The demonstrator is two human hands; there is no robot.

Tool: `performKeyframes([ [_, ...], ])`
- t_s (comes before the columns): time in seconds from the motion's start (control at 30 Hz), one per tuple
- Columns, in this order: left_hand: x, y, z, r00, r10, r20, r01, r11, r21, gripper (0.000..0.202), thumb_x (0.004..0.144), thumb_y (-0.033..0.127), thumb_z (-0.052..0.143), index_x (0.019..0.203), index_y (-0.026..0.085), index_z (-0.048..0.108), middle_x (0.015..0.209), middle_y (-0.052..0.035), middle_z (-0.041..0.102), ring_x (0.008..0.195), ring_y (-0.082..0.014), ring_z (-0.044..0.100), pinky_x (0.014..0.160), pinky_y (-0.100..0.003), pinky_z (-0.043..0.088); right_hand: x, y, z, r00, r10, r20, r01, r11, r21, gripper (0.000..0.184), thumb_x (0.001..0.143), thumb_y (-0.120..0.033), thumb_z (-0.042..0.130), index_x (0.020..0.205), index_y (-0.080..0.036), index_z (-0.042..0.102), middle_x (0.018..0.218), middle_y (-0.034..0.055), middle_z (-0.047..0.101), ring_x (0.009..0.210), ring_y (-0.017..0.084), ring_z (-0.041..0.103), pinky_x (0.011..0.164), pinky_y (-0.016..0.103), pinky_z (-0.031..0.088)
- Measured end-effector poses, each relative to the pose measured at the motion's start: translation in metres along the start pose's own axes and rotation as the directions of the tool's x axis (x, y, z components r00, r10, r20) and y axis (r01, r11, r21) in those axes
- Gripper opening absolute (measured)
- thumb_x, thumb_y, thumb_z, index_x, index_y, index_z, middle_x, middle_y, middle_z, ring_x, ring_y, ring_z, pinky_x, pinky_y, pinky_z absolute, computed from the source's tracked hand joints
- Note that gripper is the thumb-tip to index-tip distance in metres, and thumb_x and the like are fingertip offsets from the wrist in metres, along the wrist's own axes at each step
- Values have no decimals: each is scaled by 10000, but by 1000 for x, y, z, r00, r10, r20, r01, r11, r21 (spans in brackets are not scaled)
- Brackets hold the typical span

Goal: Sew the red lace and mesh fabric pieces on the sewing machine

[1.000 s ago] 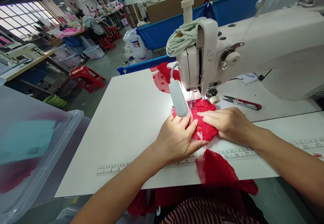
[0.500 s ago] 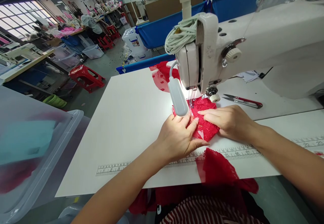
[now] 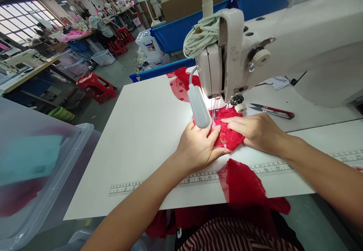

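A piece of red lace fabric [image 3: 233,136] lies under the presser foot [image 3: 214,114] of a white sewing machine [image 3: 295,35]. My left hand [image 3: 195,147] rests flat on the fabric's left side, fingers spread and thumb stretched out along its near edge. The lamp head partly hides its fingertips. On the right side, my right hand [image 3: 259,133] has its index finger stretched over the lace, while the other fingers curl at the fabric's edge with the thumb hidden beneath. Another red piece of fabric [image 3: 244,183] hangs over the table's front edge onto my lap.
A small grey lamp [image 3: 200,107] hangs left of the needle. Red-handled thread snips [image 3: 273,111] lie right of the machine head. More red sheer fabric [image 3: 181,84] lies behind the lamp. A printed ruler [image 3: 187,183] runs along the table front; a clear plastic bin [image 3: 85,130] stands left.
The lace fabric has slid slightly away from me under the presser foot. Both hands have moved forward a little with it. The camera view has shifted slightly.
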State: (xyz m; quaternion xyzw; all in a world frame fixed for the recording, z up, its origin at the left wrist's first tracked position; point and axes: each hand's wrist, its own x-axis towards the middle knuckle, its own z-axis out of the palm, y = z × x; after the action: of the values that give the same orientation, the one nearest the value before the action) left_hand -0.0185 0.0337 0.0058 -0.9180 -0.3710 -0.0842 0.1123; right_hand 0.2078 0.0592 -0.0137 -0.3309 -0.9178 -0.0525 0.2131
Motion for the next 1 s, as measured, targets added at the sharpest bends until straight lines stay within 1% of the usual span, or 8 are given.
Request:
performKeyframes([
  [0.17,0,-1,2,1000,-13,15,12,999,32,751,942,659,182,1256,116,596,1153,-174,651,923,-290,597,749,-399,436,0,0,0,999,34,0,-34,999,-13,432,607,5,432,904,-207,663,1013,30,740,763,164,664,518,246,395],
  [0.33,0,3,3,1000,-24,18,23,998,52,879,904,715,107,1281,66,566,1204,-191,620,940,-287,586,762,-393,430,0,2,0,1000,9,-18,-9,1000,-25,450,635,-2,415,943,-202,675,1154,25,710,778,159,687,499,251,400],
  [0.47,-1,7,3,1000,-8,-24,9,998,56,887,909,708,104,1256,47,582,1153,-186,644,885,-263,586,743,-378,430,1,2,0,999,10,-42,-11,999,-36,462,627,-2,408,937,-201,686,1159,15,708,780,160,698,489,257,414],
  [0.57,-4,7,3,1000,-11,-25,12,998,60,864,903,717,112,1278,96,581,1133,-183,648,843,-258,584,726,-374,421,1,2,0,999,30,-28,-31,999,-30,486,627,5,403,957,-205,691,1165,0,705,809,159,702,493,255,425],
  [0.63,-5,7,2,1000,-9,-20,10,998,59,851,900,720,114,1281,123,586,1102,-184,653,815,-256,581,710,-371,413,1,2,0,999,39,-23,-40,999,-28,469,647,4,410,958,-205,692,1165,-5,705,810,160,704,493,256,428],
  [0.77,-6,6,2,1000,6,-28,-4,999,55,842,901,724,142,1274,118,594,1050,-191,661,808,-263,578,706,-368,401,0,2,1,999,34,-34,-34,999,-26,383,693,-19,444,928,-200,686,1154,1,710,802,166,707,490,259,429],
  [0.87,-7,6,1,1000,3,-11,-2,998,56,825,901,723,162,1271,125,594,1046,-184,663,820,-268,580,713,-368,394,1,2,1,998,24,-59,-25,999,-27,349,703,-30,458,912,-192,684,1137,2,717,771,168,710,475,262,423],
  [1.0,-6,5,0,999,-17,35,14,996,85,803,899,723,181,1288,143,577,1079,-172,659,841,-274,584,723,-369,383,2,0,0,998,50,-41,-52,998,-39,441,649,-4,427,937,-199,697,1167,-11,703,765,162,711,459,260,415],
])
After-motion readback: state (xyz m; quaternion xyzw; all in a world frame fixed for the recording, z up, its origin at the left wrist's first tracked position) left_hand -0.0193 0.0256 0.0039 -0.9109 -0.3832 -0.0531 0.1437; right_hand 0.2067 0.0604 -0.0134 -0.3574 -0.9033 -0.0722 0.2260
